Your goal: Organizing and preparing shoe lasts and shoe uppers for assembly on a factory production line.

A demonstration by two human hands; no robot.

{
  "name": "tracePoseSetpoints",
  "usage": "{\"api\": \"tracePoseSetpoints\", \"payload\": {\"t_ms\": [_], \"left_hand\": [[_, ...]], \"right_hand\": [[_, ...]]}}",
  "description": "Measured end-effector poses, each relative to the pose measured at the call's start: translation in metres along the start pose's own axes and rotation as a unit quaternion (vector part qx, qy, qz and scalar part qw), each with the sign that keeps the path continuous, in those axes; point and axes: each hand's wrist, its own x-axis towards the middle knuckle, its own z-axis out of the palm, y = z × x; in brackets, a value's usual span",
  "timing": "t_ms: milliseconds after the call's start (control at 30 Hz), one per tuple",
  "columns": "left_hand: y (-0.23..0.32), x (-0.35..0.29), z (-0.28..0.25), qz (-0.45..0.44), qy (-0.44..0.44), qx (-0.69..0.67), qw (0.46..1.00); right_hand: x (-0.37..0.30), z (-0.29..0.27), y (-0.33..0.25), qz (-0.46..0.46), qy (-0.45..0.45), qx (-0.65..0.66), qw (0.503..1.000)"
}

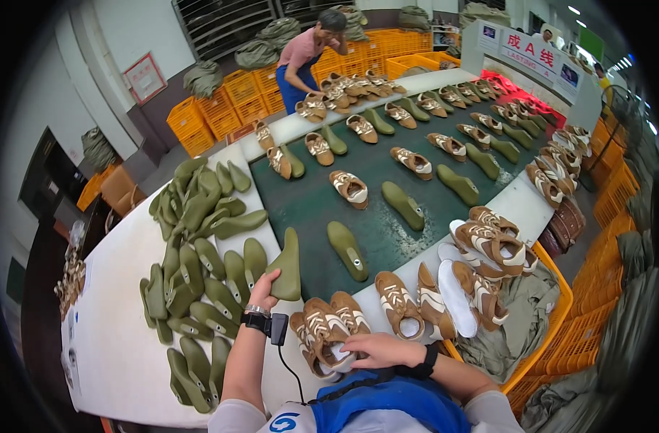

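Observation:
My left hand point(263, 290) is closed around the narrow end of an olive-green shoe last point(287, 267), which it holds upright at the belt's near left corner. A brown sneaker point(325, 326) with white laces and a pale inside lies in front of my body, between two others like it. At its heel opening, my right hand point(376, 350) has its fingers bent over the rim and appears to grip it; the thumb is partly hidden. More green lasts point(192, 267) are heaped on the white table point(120, 317) to my left.
A dark green belt point(293, 202) carries sneakers and lasts in rows. To my right, sneakers and a white insole point(457, 297) lie beside a yellow crate point(553, 328) holding grey-green cloth. Across the belt, a person point(311, 61) in a blue apron stands by piled sneakers. Yellow crates point(239, 90) line the wall.

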Motion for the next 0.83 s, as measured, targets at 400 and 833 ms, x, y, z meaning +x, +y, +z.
{"api": "tracePoseSetpoints", "payload": {"t_ms": [400,833], "left_hand": [[-0.011,-0.131,-0.023,0.129,0.085,0.112,0.982],[-0.136,-0.206,-0.05,0.208,0.297,0.523,0.772]], "right_hand": [[0.034,-0.032,0.005,0.032,-0.01,0.011,0.999],[0.245,-0.138,0.2,0.226,0.108,-0.233,0.94]]}}
